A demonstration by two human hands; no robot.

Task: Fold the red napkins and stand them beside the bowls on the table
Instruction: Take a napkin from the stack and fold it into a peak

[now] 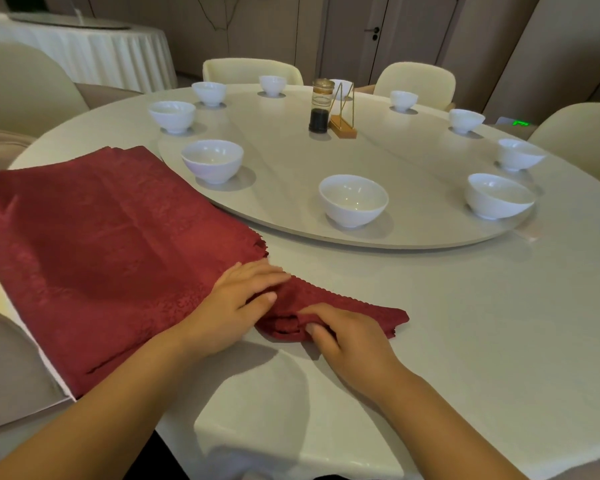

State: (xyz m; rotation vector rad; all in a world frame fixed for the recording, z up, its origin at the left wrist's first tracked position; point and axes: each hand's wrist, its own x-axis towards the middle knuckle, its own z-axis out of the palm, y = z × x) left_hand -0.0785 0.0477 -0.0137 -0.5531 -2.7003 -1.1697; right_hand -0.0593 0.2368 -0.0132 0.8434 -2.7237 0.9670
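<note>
Napkin (326, 296) lies lower centre, touching the stack (101, 237). Left hand (239, 303) presses it flat; right hand (350, 341) pinches the fold. Advised: keep pleats even and crease firmly.

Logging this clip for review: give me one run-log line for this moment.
stage: folding | left hand: pressing napkin | right hand: pinching its folded edge | stack: at left | bowls: no napkin standing

Left edge cuts napkin stack (84, 237); bottle (321, 105) half hides far bowl (342, 84).
</note>
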